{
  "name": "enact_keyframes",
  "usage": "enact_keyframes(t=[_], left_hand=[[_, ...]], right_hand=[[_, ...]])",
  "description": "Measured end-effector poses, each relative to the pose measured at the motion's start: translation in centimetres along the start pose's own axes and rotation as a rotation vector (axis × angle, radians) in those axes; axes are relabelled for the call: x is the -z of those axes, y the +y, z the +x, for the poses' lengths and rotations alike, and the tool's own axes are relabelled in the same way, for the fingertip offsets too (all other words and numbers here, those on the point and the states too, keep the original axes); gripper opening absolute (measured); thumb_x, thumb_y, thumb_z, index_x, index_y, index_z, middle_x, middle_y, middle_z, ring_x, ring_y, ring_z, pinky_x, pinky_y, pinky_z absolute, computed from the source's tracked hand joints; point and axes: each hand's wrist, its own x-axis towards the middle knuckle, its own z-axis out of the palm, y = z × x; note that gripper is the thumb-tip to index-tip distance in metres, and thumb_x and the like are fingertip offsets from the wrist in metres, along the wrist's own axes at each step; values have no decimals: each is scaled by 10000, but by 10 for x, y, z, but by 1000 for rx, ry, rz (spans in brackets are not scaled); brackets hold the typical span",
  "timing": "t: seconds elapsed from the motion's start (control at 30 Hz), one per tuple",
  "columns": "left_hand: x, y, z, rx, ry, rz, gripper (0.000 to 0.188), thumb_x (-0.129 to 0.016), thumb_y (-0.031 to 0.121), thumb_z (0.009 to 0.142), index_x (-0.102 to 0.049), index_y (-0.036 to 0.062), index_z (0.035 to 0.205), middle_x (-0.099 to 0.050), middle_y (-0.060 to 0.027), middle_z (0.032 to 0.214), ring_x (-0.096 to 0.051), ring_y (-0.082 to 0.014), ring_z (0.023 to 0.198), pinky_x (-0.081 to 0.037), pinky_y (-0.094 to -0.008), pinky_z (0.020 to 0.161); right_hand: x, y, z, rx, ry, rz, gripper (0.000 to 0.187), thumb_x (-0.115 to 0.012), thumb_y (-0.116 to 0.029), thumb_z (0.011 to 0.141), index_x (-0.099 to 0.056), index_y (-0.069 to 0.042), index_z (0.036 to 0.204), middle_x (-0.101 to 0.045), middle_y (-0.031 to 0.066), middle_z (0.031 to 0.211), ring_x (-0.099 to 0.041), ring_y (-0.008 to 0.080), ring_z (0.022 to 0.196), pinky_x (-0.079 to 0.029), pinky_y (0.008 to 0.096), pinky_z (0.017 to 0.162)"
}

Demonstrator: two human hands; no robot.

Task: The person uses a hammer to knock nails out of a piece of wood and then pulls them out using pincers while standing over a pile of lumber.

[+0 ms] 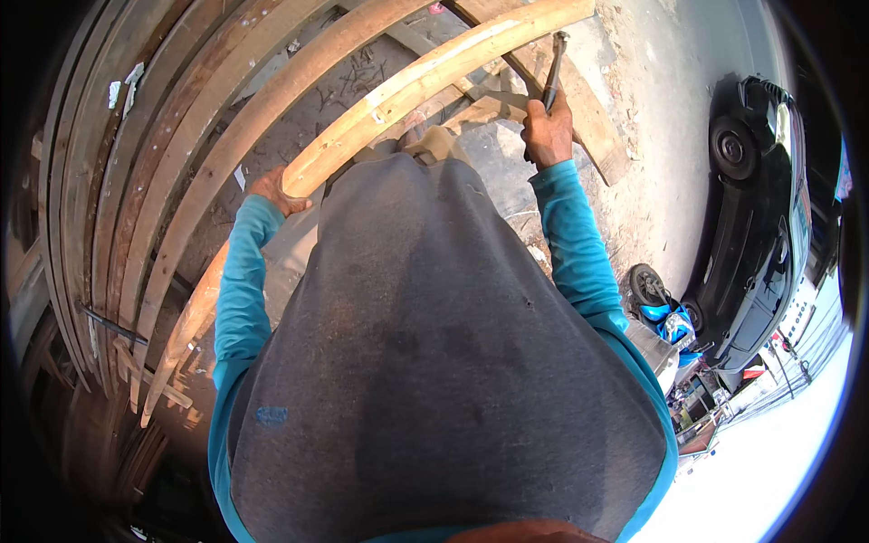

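My left hand (276, 192) grips the edge of a long, pale wooden beam (389, 98), its thumb over the near side. The beam runs slantwise from the lower left to the top right and looks curved in this wide view. In my right hand (549, 134) is a hammer (553, 77), held by its dark handle. The hammer's head points away from me, just beside the beam's far right end and apart from it. Below the hammer lies a short, broad board (593, 136), which passes under the beam's far end.
Several long wooden planks (195, 100) stand side by side at the left, with a dark metal bar (113, 324) across them. A dark car (756, 217) and a motorcycle wheel (646, 284) are on the right. Twigs and scraps litter the ground.
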Motion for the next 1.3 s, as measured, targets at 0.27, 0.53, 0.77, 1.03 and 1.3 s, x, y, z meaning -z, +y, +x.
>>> enact_keyframes(t=[0.27, 0.53, 0.77, 1.03, 1.3], left_hand=[[17, 42, -31, 41, 0, 82, 953, -917, 465, 668, -494, -2, 1383, -653, -241, 1261, -618, -396, 1198, -501, -459, 1035], [-1, 42, -35, 110, 140, 155, 901, -888, 442, 725, -464, 34, 1408, -657, -222, 1262, -618, -392, 1200, -513, -454, 1016], [-9, 37, -34, 105, 193, 206, 903, -874, 462, 739, -453, 69, 1433, -652, -201, 1290, -608, -390, 1220, -499, -474, 1035], [13, 35, -35, 7, 51, -68, 856, -920, 399, 678, -532, 85, 1373, -681, -192, 1226, -635, -377, 1178, -506, -450, 1006], [0, 32, -28, 2, 207, 39, 824, -914, 423, 671, -564, 100, 1344, -684, -182, 1222, -632, -363, 1181, -496, -446, 1012]], right_hand=[[22, -1, -2, -167, 397, 499, 95, -537, -98, 889, -491, -38, 946, -490, 9, 649, -447, 101, 475, -351, 243, 408], [-17, 11, -46, 39, -360, -175, 661, -646, -260, 840, -515, 18, 1425, -682, 279, 1136, -680, 359, 1045, -515, 387, 937], [-10, 20, -7, -257, 305, 537, 191, -558, -101, 899, -560, 0, 1060, -495, 4, 677, -460, 106, 506, -409, 259, 443], [-62, 29, -83, -264, -579, 301, 430, -541, -125, 892, -558, 56, 1282, -689, 125, 915, -681, 173, 704, -549, 304, 627], [-96, 5, -113, 390, -295, -211, 616, -577, -128, 887, -436, -33, 1479, -635, 307, 1163, -617, 454, 1070, -501, 456, 950]])
